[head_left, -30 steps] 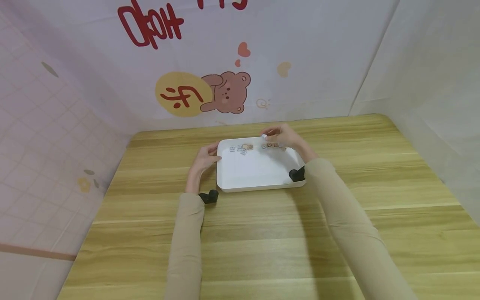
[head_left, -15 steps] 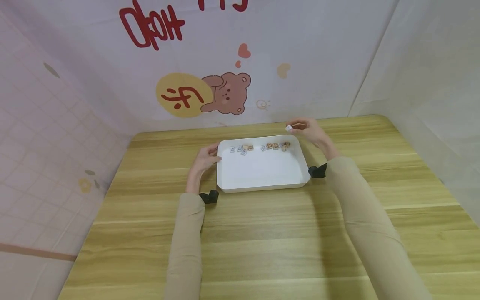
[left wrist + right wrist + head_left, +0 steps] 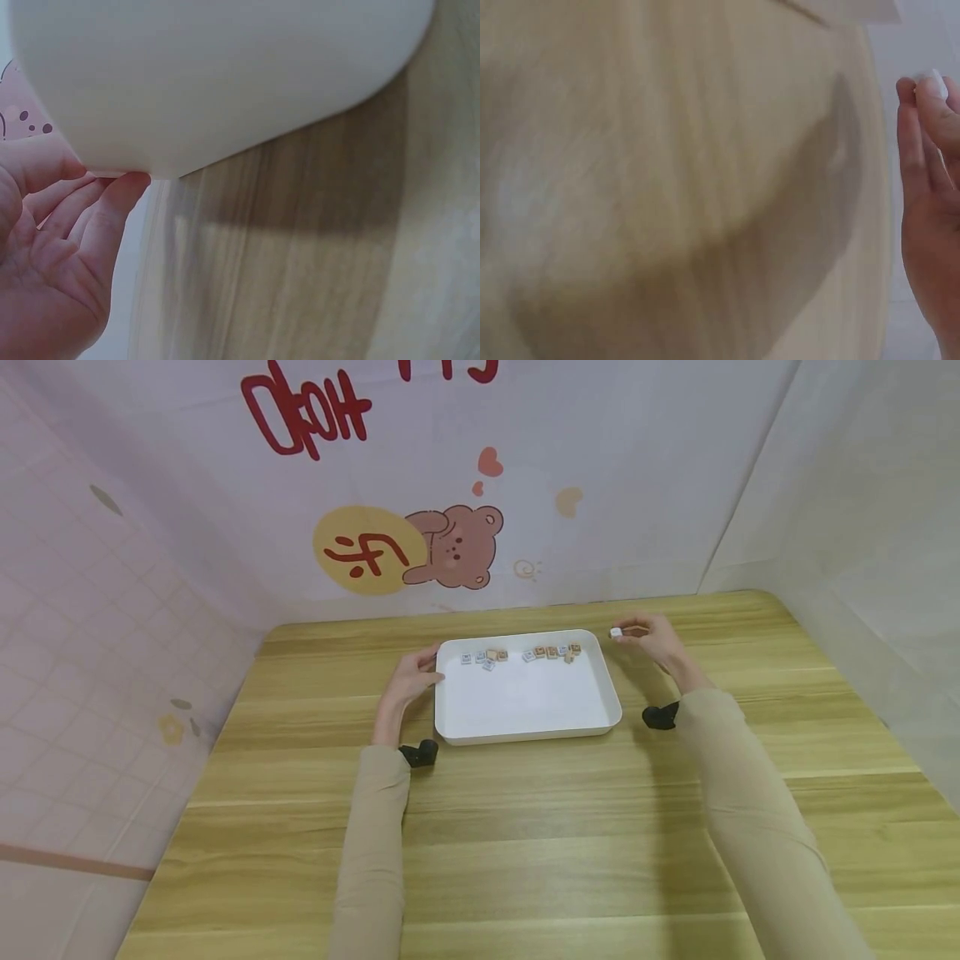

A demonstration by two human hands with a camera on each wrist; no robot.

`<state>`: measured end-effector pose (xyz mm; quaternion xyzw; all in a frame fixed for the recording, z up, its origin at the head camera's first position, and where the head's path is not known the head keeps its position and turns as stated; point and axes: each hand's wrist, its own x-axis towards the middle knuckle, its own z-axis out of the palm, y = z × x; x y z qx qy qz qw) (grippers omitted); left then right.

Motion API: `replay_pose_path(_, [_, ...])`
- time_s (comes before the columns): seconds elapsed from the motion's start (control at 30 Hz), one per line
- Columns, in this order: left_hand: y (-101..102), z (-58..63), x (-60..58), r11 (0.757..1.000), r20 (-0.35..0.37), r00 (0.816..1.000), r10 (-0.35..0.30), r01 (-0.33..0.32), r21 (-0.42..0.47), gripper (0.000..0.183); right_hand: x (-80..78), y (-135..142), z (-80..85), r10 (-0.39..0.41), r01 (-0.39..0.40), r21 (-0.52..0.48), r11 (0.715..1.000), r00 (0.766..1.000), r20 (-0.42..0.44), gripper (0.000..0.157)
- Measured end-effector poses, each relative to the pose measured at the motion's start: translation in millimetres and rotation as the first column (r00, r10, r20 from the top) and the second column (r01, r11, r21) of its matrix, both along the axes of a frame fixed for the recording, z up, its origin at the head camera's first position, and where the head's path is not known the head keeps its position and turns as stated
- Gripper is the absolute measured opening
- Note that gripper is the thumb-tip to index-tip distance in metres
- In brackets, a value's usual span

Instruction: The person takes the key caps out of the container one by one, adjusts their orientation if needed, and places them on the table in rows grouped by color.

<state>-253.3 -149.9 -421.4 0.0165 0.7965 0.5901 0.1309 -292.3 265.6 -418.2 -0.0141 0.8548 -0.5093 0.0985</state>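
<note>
My left hand (image 3: 409, 678) holds the left rim of a shallow white tray (image 3: 525, 734). In the left wrist view its thumb and fingers (image 3: 124, 191) pinch the tray's edge near a corner. Off the tray's back right corner, my right hand (image 3: 657, 642) pinches a small white keycap-like piece (image 3: 616, 632) between thumb and fingertips, over the table. The right wrist view shows only a bit of that white piece (image 3: 937, 84) past the thumb. Inside the tray, along its back wall, lie several similar small square pieces, white ones (image 3: 467, 658) and orange ones (image 3: 552, 652), in two groups.
The tray stands on a wood-grain table (image 3: 510, 852), towards its back edge. Behind it hangs a white backdrop (image 3: 637, 460) with a printed bear (image 3: 461, 547) and red lettering. Pale sheets also enclose the left and right sides. Each wrist carries a black camera mount (image 3: 660, 717).
My right hand has moved right with the small white keycap-like piece, from above the tray's back rim to beyond its right side. The left hand keeps its hold on the tray.
</note>
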Motion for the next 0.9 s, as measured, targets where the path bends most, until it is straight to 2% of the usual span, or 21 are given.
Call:
replay_pose_path(0.2, [-1, -1.6, -0.6, 1.0, -0.014, 1.0, -0.006, 0.006, 0.014, 0.065, 6.3, 11, -9.4, 0.024, -0.025, 0.125, 0.992, 1.0, 0.013, 0.042])
replay_pose_path(0.47, [-2, -1.7, -0.7, 0.999, -0.019, 1.0, -0.014, 0.015, 0.031, 0.065, 10.3, 17, -17.5, 0.061, -0.064, 0.201, 0.977, 0.998, 0.022, 0.041])
replay_pose_path(0.9, [-1, -3.1, -1.9, 0.999, -0.009, 1.0, -0.006, 0.006, 0.031, 0.066, 8.9, 22, -22.7, 0.068, -0.069, 0.207, 0.976, 0.998, 0.008, 0.04])
